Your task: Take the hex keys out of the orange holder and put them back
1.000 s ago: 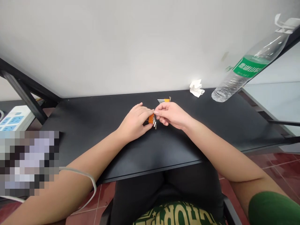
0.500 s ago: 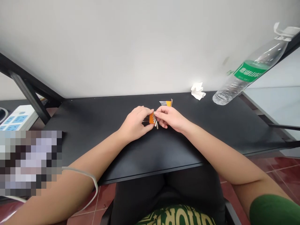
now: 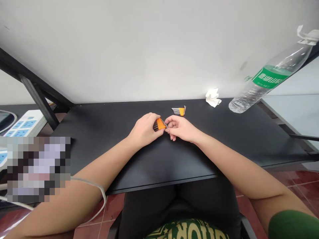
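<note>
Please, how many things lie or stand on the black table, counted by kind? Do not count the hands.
Orange hex key sets: 2, the held set and the lying set
Crumpled white tissue: 1
Plastic bottle: 1
Total: 4

on the desk (image 3: 99, 132), a second key set (image 3: 179, 111) lies behind the hands; tissue (image 3: 213, 98) and bottle (image 3: 269, 78) far right, power strip (image 3: 22, 124) left.

hex-key set (image 3: 160, 124) ×2 | bottle (image 3: 267, 79) ×1 | crumpled tissue (image 3: 213, 98) ×1 | table (image 3: 99, 132) ×1
</note>
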Motion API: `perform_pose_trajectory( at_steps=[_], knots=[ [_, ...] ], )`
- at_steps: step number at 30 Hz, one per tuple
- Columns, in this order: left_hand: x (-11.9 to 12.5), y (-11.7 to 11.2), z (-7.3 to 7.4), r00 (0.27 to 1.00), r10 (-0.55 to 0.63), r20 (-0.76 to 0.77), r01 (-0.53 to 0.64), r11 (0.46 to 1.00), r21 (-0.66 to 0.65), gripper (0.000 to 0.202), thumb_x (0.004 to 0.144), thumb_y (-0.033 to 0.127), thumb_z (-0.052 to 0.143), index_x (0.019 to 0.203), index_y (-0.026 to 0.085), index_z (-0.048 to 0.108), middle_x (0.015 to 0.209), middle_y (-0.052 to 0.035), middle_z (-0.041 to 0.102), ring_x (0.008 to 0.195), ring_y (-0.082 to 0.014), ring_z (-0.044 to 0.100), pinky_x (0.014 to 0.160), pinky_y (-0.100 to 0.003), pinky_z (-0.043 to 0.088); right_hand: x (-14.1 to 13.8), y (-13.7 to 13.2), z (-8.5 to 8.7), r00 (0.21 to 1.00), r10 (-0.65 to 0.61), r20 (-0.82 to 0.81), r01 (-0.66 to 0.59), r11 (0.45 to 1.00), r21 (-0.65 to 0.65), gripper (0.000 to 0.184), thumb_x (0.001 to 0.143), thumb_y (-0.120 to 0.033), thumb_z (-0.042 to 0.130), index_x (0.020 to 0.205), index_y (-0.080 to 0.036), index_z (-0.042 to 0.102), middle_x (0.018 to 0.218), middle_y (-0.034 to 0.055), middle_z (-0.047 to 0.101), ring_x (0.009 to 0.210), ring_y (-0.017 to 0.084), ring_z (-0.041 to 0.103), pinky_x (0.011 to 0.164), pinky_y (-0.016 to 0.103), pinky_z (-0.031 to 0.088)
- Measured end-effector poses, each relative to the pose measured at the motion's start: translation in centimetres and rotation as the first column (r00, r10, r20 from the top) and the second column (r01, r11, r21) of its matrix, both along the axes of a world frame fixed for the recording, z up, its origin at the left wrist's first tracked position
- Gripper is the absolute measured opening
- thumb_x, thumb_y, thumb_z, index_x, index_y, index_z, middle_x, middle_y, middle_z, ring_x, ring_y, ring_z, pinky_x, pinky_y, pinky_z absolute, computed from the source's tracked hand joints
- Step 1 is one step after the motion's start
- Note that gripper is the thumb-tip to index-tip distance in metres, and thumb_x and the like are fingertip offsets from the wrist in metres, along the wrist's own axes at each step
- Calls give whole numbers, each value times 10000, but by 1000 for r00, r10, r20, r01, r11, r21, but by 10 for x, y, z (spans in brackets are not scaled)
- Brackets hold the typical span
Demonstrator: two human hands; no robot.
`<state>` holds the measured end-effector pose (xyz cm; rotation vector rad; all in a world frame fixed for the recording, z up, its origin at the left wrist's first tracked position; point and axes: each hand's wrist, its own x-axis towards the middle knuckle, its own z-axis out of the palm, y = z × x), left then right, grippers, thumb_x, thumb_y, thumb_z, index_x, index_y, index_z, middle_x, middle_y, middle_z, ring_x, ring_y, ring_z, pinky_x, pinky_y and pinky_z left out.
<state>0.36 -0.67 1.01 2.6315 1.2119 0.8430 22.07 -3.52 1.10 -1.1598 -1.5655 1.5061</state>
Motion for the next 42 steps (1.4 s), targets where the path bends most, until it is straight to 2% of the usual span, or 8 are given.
perform_pose_trajectory(
  at_steps=[7, 11, 16, 20, 25, 30, 38, 42],
  knots=[
    [3, 0, -2, 999, 13, -35, -15, 999, -52, 398, 850, 331, 699, 1211, 177, 628, 1079, -101, 717, 1024, -275, 688, 897, -401, 570, -2, 0, 0, 999, -44, -25, 42, 996, -85, 253, 854, -228, 735, 1068, -187, 606, 601, -46, 630, 482, 123, 601, 454, 229, 542],
    [3, -1, -2, 997, 8, -71, -9, 1000, -1, 434, 860, 309, 683, 1262, 152, 639, 1115, -121, 723, 1058, -285, 686, 926, -398, 568, -5, 0, 1, 996, -77, -50, 71, 990, -118, 246, 856, -276, 758, 1027, -181, 609, 648, -15, 671, 499, 129, 623, 452, 239, 560],
    [5, -4, -1, 993, 27, -111, -22, 999, 44, 420, 858, 333, 677, 1238, 153, 670, 1072, -123, 737, 1004, -294, 694, 894, -406, 571, -7, 1, 0, 996, -91, -15, 89, 991, -103, 162, 830, -166, 683, 961, -193, 591, 593, -41, 642, 465, 124, 599, 425, 231, 543],
    [6, -5, 0, 988, 52, -148, -48, 998, 28, 377, 858, 375, 694, 1174, 170, 697, 984, -99, 740, 921, -282, 696, 845, -397, 566, -8, 2, -1, 993, -116, 24, 118, 988, -101, 185, 772, -103, 628, 917, -206, 577, 543, -65, 608, 421, 119, 565, 379, 214, 497],
    [5, -4, 0, 987, 36, -160, -31, 999, 32, 387, 863, 369, 717, 1187, 158, 691, 986, -91, 742, 909, -274, 695, 842, -389, 560, -3, 5, -3, 981, -164, 101, 173, 982, -80, 223, 737, -86, 621, 910, -215, 565, 559, -63, 615, 419, 129, 579, 362, 217, 487],
    [4, -2, -1, 983, 30, -182, -23, 999, 37, 397, 864, 346, 716, 1212, 159, 684, 1027, -102, 751, 945, -287, 700, 863, -409, 557, 0, 7, -4, 970, -130, 205, 134, 991, -7, 175, 790, -118, 641, 911, -222, 569, 611, -42, 654, 445, 136, 612, 374, 219, 496],
    [3, 1, -1, 980, -24, -199, 33, 999, 42, 405, 888, 341, 696, 1252, 165, 667, 1095, -99, 763, 996, -294, 699, 894, -446, 546, 2, 9, 0, 976, -110, 187, 125, 989, -73, 168, 824, -121, 680, 862, -214, 546, 647, -12, 684, 450, 124, 601, 364, 205, 466],
    [2, 2, -1, 985, -18, -172, 24, 999, 33, 399, 881, 357, 706, 1239, 183, 676, 1068, -95, 764, 974, -284, 705, 882, -426, 552, 4, 9, 6, 988, -132, 79, 144, 976, -166, 173, 839, -119, 680, 840, -209, 532, 608, -26, 655, 431, 111, 571, 349, 192, 442]
  ],
)
